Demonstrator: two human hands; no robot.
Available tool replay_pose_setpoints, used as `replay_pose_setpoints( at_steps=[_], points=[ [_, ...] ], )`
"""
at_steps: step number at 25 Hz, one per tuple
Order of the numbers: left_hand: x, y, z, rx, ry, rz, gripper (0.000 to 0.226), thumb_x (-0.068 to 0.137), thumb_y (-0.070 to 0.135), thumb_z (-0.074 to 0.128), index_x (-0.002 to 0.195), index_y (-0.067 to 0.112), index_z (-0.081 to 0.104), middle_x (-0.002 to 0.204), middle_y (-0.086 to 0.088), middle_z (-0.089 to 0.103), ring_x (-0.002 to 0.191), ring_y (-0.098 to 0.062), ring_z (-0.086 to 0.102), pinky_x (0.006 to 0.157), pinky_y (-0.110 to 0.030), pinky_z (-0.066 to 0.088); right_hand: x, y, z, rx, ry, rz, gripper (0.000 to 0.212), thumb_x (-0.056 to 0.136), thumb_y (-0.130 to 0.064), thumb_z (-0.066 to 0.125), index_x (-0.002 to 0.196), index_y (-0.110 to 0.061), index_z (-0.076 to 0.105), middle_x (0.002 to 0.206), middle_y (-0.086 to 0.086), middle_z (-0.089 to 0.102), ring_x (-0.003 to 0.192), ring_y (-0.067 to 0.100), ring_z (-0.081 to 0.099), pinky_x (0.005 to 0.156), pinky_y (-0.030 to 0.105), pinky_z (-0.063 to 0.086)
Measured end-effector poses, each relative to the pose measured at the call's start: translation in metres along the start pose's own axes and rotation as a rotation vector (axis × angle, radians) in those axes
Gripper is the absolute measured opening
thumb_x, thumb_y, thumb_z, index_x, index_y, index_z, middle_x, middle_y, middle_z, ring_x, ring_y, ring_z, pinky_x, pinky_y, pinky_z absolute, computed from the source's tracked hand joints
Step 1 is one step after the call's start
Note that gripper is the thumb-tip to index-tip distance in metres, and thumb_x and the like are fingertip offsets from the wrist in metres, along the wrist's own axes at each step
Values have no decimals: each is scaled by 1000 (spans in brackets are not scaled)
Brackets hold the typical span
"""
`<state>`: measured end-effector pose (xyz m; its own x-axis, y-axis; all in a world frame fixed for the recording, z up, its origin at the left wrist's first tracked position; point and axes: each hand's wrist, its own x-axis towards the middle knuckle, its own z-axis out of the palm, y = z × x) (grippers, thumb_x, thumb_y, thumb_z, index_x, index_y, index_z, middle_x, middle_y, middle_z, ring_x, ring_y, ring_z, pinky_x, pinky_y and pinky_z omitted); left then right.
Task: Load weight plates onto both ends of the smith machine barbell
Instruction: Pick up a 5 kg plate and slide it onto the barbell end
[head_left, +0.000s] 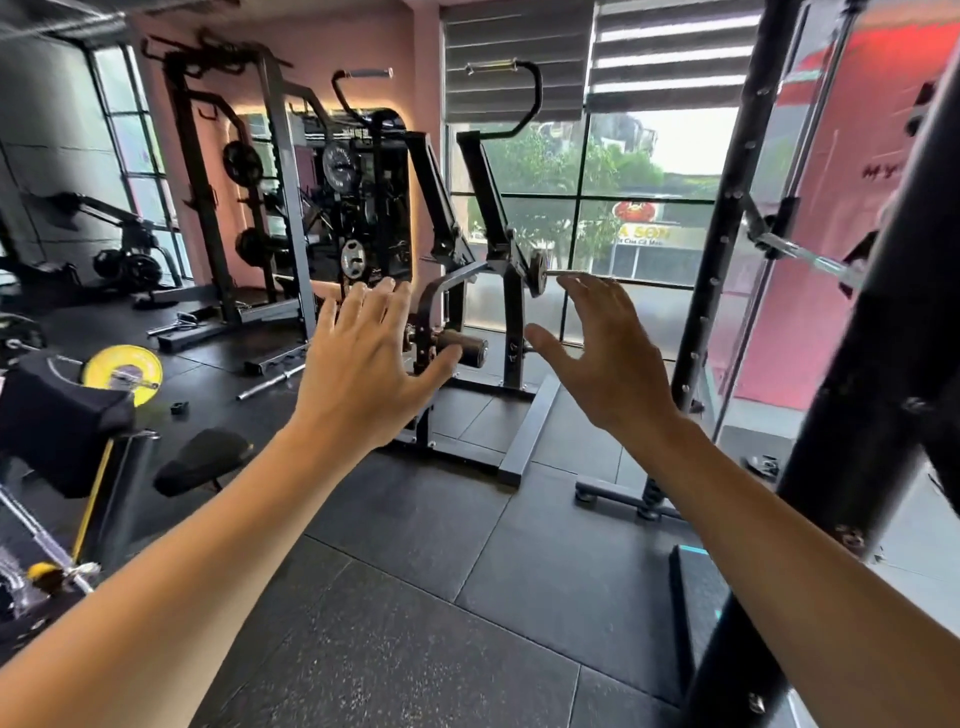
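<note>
Both my arms stretch forward over the black rubber floor. My left hand (366, 364) is spread flat, fingers straight, holding nothing. My right hand (605, 345) is held up beside it, fingers relaxed and apart, also holding nothing. The smith machine's black upright (727, 208) rises at the right, and the chrome end of its barbell (810, 257) juts out bare at upper right, beyond my right hand. Black weight plates (341, 166) hang on a rack at the back, far past my left hand.
A plate-loaded machine (498, 291) stands directly ahead behind my hands. A yellow plate (122, 370) sits on a bar at the left, next to a black padded bench (57, 415). A loose bar (270, 382) lies on the floor. Windows fill the far wall.
</note>
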<state>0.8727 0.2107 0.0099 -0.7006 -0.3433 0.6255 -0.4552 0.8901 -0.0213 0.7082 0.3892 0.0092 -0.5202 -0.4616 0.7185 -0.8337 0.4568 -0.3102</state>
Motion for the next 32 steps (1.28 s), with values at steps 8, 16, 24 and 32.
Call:
replay_pose_setpoints(
  at_steps=[8, 16, 24, 32],
  points=[
    [103, -12, 103, -2, -8, -50, 98, 86, 79, 9, 160, 14, 16, 165, -9, 23, 154, -28, 16, 125, -49, 14, 98, 82, 95, 4, -35, -1, 81, 89, -75, 39, 153, -25, 39, 162, -1, 34, 153, 22, 22, 117, 52, 34],
    [219, 16, 189, 14, -17, -29, 100, 85, 80, 7, 159, 14, 18, 166, -7, 20, 154, -27, 15, 126, -49, 10, 178, 163, 156, -6, -56, 52, 81, 91, -74, 39, 154, -23, 37, 162, -1, 32, 152, 19, 21, 114, 46, 33],
    [321, -10, 266, 17, 29, 54, 96, 87, 78, 11, 159, 15, 18, 165, -6, 23, 154, -27, 16, 126, -49, 10, 245, 213, 222, -58, -65, 77, 80, 89, -71, 39, 155, -27, 33, 165, -4, 25, 154, 17, 13, 116, 45, 31],
    [464, -94, 363, -21, 55, 173, 97, 88, 80, 11, 159, 15, 21, 165, -8, 23, 154, -28, 17, 126, -51, 12, 363, 246, 324, -171, 3, 177, 81, 90, -71, 37, 156, -25, 31, 166, -2, 23, 155, 20, 12, 119, 46, 28]
  ],
)
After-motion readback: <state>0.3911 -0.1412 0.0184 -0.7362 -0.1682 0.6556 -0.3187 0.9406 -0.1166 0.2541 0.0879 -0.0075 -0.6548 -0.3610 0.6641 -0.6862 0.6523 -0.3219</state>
